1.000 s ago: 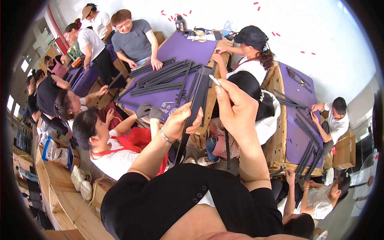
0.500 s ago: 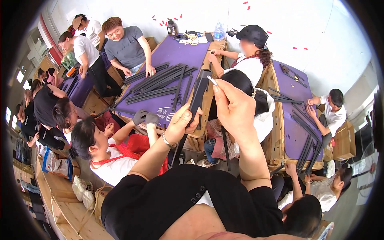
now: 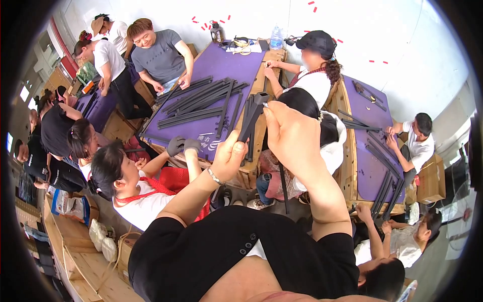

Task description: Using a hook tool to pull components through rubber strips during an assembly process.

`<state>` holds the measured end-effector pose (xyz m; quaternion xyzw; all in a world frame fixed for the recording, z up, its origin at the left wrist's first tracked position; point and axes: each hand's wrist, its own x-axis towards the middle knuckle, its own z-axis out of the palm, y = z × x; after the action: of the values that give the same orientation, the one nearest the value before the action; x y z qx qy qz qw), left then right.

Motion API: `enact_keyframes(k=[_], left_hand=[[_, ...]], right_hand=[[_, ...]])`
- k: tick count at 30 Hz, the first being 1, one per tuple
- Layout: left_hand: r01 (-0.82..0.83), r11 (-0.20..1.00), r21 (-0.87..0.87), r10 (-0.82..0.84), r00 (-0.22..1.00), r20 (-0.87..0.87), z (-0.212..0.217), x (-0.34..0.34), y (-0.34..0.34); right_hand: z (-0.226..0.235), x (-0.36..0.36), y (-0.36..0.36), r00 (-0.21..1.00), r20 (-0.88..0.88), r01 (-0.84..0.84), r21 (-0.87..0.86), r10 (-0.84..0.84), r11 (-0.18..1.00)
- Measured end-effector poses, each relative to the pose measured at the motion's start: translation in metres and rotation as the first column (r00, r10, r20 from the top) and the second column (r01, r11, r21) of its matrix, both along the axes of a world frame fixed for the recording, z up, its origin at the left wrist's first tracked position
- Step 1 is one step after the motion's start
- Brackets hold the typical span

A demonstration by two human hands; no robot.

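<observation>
My left hand is closed around a black square tube. The tube slants up and away, its hollow upper end showing. At that end, my right hand is closed in a pinch. A small pale, shiny piece shows at its fingertips, against the tube's side near the end. Most of the piece is hidden by the fingers, and its kind cannot be made out.
Ahead stands a purple-topped wooden table with a pile of black tubes. A second purple-topped table on the right holds more tubes. Co-workers sit or stand on both sides. A wooden bench is at the lower left.
The tube's upper end has turned so that its hollow opening shows. My right hand has closed in on the tube, covering more of the small piece. A grey-shirted co-worker has lifted a tube.
</observation>
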<state>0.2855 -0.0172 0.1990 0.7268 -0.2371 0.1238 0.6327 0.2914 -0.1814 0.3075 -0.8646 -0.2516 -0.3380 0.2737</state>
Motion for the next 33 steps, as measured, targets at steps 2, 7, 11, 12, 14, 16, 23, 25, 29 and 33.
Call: enact_keyframes(k=[2, 7, 11, 12, 14, 16, 23, 25, 29, 33], left_hand=[[-0.057, 0.998, 0.031, 0.055, 0.997, 0.049, -0.001, 0.005, 0.001], [-0.358, 0.900, 0.248, 0.293, 0.919, 0.263, -0.002, 0.021, 0.001], [-0.344, 0.896, 0.281, 0.281, 0.929, 0.241, -0.002, 0.027, 0.002], [-0.337, 0.898, 0.284, 0.274, 0.931, 0.239, -0.002, 0.029, 0.000], [-0.294, 0.921, 0.256, 0.254, 0.951, 0.179, -0.003, 0.033, -0.002], [-0.338, 0.922, 0.189, 0.296, 0.930, 0.219, -0.010, 0.042, 0.004], [0.016, 0.826, -0.564, -0.089, 0.991, -0.102, 0.025, 0.061, 0.018], [0.163, 0.760, -0.629, -0.226, 0.974, -0.020, 0.035, 0.065, 0.007], [0.228, 0.607, -0.762, -0.349, 0.937, 0.003, 0.050, 0.068, -0.004], [0.186, 0.527, -0.830, -0.336, 0.942, -0.003, 0.055, 0.066, -0.014]], right_hand=[[-0.002, 0.008, 0.001, 0.994, 0.067, -0.102, 0.180, 0.092, 0.978], [-0.001, 0.032, -0.014, 0.614, -0.497, -0.093, 0.726, 0.613, 0.681], [-0.008, 0.038, -0.019, 0.254, -0.412, 0.125, 0.911, 0.875, 0.393], [-0.010, 0.041, -0.019, 0.290, -0.438, 0.096, 0.898, 0.851, 0.430], [-0.017, 0.041, -0.013, 0.739, -0.483, -0.104, 0.607, 0.470, 0.788], [-0.019, 0.034, -0.012, 0.960, 0.263, 0.123, -0.090, -0.096, 0.988], [-0.025, 0.006, -0.053, 0.848, -0.429, 0.052, 0.650, 0.310, 0.758], [-0.063, 0.004, -0.042, 0.769, -0.428, 0.048, 0.780, 0.475, 0.624], [-0.149, 0.001, -0.032, 0.718, -0.546, 0.082, 0.681, 0.431, 0.728], [-0.211, -0.013, -0.032, 0.697, -0.578, 0.233, 0.742, 0.424, 0.628]])
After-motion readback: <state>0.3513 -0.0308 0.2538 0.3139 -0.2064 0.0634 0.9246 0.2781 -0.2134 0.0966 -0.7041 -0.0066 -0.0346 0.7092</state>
